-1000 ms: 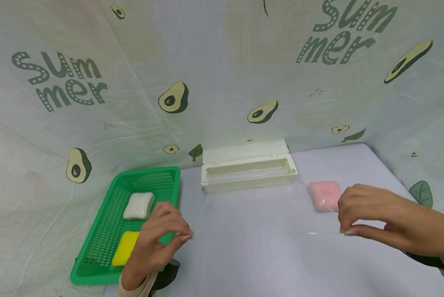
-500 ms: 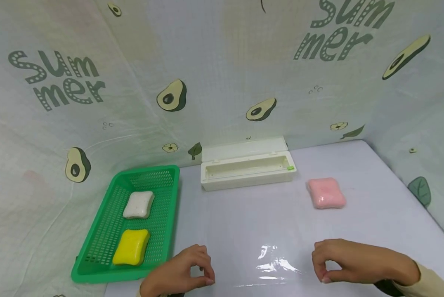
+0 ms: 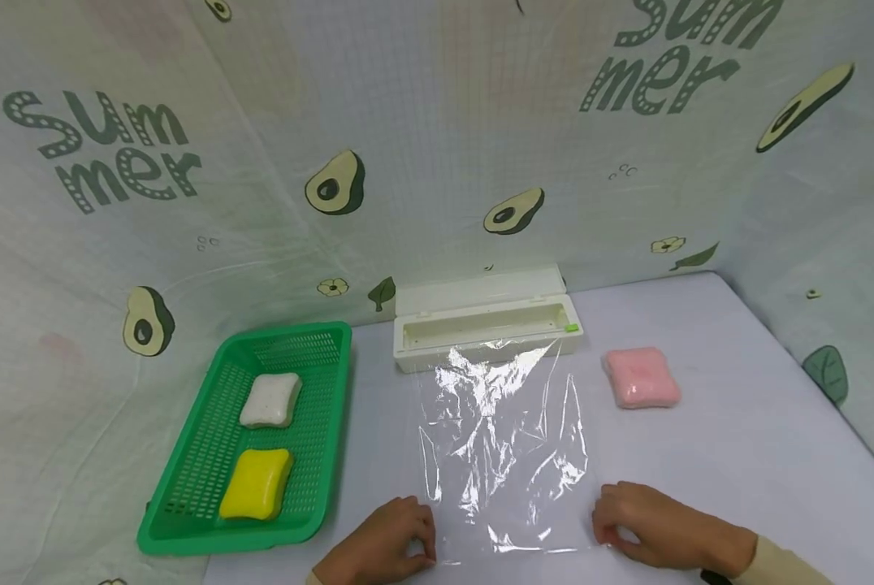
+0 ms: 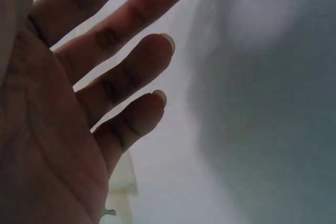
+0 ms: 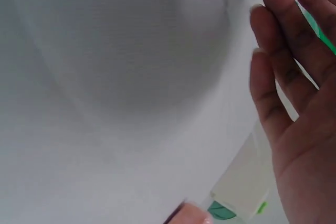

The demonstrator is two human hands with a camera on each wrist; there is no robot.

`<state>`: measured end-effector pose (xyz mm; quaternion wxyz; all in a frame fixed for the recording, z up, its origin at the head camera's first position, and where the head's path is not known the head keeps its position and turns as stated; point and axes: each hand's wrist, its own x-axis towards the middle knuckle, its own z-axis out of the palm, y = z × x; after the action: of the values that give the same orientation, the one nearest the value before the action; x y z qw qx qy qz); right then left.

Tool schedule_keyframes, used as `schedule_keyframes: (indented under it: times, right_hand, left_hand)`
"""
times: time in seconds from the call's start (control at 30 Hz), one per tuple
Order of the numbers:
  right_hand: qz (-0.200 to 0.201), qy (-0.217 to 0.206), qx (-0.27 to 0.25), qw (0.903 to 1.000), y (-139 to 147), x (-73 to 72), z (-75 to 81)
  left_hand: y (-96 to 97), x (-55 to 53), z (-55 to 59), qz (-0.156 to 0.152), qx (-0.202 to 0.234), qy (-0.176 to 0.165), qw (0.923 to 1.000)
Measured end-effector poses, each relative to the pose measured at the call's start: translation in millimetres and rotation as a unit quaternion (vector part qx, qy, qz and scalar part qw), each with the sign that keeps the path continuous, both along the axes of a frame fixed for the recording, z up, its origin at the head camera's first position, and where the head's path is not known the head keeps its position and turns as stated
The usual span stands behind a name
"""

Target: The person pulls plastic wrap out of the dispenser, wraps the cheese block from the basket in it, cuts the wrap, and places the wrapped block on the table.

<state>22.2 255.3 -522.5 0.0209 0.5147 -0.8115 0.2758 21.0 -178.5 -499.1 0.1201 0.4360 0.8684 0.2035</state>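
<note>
A sheet of clear plastic wrap (image 3: 503, 455) lies wrinkled and shiny on the table in the head view, its far end reaching the front of the long white box (image 3: 473, 349). At its near left corner my left hand (image 3: 389, 540) pinches the film between thumb and fingers. My right hand (image 3: 649, 524) pinches the near right corner, low over the table. In the right wrist view, a bit of film shows at the fingertips of my right hand (image 5: 299, 72). The left wrist view shows the other fingers of my left hand (image 4: 105, 77) loosely spread; its pinch is out of frame.
A pink soap bar (image 3: 642, 378) lies right of the film. On the left, a green basket (image 3: 335, 406) holds a white soap bar (image 3: 270, 400) and a yellow soap bar (image 3: 257, 484). Behind the box hangs a printed curtain (image 3: 422, 162).
Both hands have come down towards the near edge and closer together. The film, taut and nearly invisible before, now lies in wrinkles on the table. Box, basket and soap bars stay put.
</note>
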Motion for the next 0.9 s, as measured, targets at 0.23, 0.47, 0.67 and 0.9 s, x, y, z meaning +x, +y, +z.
schedule_keyframes:
  times: [0.23,0.47,0.67,0.9]
  right_hand:
    - [-0.040,0.051,-0.027,0.9975,-0.5,-5.8,-14.1]
    - [-0.033,0.072,-0.062,0.9949,1.0,-11.6,-26.7]
    - [-0.035,0.078,-0.078,0.9933,1.4,-16.5,-31.8]
    - [-0.052,0.083,-0.067,0.9929,-0.3,-16.6,-30.3]
  left_hand:
    - [0.2,-0.8,-12.0,0.025,-0.018,0.014,0.9994]
    - [-0.3,0.1,-12.6,0.054,-0.036,-0.009,0.9978]
    - [-5.4,-3.2,1.0,0.070,-0.064,-0.045,0.9944]
    - [-21.1,-13.9,40.9,0.135,0.001,-0.026,0.9905]
